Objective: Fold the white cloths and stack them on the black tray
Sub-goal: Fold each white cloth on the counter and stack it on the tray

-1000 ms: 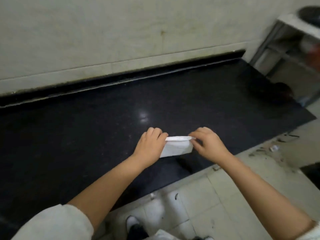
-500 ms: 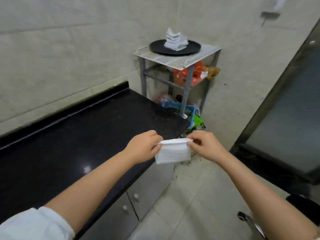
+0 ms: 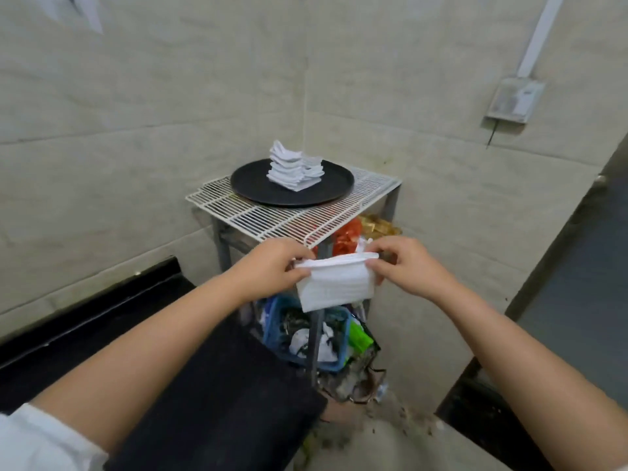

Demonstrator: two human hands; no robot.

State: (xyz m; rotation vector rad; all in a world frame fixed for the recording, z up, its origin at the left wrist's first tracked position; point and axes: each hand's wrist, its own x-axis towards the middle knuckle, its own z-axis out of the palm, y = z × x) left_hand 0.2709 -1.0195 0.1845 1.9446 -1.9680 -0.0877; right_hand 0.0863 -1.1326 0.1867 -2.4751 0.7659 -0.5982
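left hand [image 3: 272, 268] pinches the left top corner of a folded white cloth [image 3: 334, 283]; right hand [image 3: 406, 266] pinches the right top corner. both grips are closed on the cloth, arms stretched forward, cloth hanging in the air off the right end of the black worktop [image 3: 210, 385]. to finish well, keep the top edge taut and level, then lower it squarely onto the stack of cloths [image 3: 295, 169] on the black tray [image 3: 251, 188], on the wire rack [image 3: 238, 215] ahead.
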